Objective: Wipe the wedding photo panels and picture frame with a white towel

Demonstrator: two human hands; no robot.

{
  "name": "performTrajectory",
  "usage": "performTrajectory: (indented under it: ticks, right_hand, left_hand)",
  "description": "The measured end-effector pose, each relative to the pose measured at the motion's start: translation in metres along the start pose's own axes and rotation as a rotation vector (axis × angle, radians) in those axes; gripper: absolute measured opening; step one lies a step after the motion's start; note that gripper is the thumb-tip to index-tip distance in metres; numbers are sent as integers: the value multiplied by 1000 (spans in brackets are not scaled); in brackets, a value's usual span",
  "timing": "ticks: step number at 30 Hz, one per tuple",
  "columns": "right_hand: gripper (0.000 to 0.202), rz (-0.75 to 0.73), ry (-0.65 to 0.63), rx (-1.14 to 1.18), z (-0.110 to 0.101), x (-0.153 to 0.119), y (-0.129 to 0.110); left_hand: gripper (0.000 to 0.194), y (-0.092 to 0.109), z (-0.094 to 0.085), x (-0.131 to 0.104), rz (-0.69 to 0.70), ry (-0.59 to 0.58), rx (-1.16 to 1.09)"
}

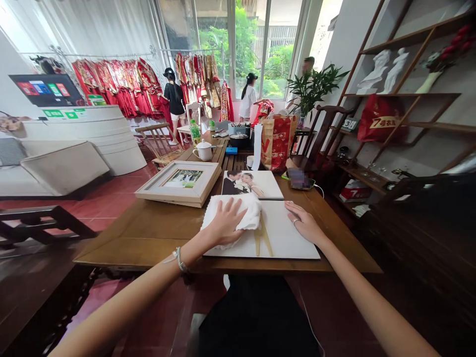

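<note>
A white panel (284,228) lies flat near the front edge of the wooden table. My left hand (227,220) rests with fingers spread on a folded white towel (251,204), which covers the panel's left part. Two narrow tan strips (265,240) show on the panel just right of the towel; what they are made of I cannot tell. My right hand (302,222), wearing a ring, lies flat along the panel's right edge with fingers stretched out. Just beyond the panel is a photo print (253,184) of a couple.
A framed picture (182,179) sits at the left on the table (148,233). Farther back are a white lidded cup (204,150), a green-labelled bottle (195,133), a red-and-tan paper bag (277,144) and a phone (300,179) with a cable. People stand by clothes racks.
</note>
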State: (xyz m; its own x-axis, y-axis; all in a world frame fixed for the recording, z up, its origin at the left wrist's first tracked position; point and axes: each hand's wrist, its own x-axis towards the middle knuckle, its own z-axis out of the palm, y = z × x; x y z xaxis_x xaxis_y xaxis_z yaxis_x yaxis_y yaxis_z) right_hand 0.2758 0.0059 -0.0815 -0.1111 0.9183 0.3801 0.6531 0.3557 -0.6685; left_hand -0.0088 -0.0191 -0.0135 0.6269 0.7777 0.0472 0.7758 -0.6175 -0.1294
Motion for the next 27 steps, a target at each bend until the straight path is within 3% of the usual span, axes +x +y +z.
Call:
performTrajectory:
  ticks: [7, 10, 14, 19, 22, 24, 27]
  right_hand:
    - [38, -12, 13, 36, 3, 1, 6]
    - [38, -18, 15, 44, 3, 1, 7]
    - [38, -12, 13, 33, 3, 1, 5]
    - [38, -8, 5, 3, 1, 0, 2]
    - [37, -5, 10, 4, 1, 0, 2]
    - [37, -4, 11, 5, 1, 0, 2]
    - [38, -14, 7, 5, 2, 0, 3]
  left_hand:
    - [89, 52, -9, -67, 33, -45, -54]
    - [97, 63, -10, -80, 22, -48, -73]
    - [86, 53, -14, -66, 38, -67, -85]
    - [62, 23, -16, -19, -34, -126, -50]
    - [58, 11, -12, 2, -53, -102, -32]
    - [59, 12, -11, 5, -32, -75, -25]
    - [64, 26, -13, -8, -10, -89, -35]
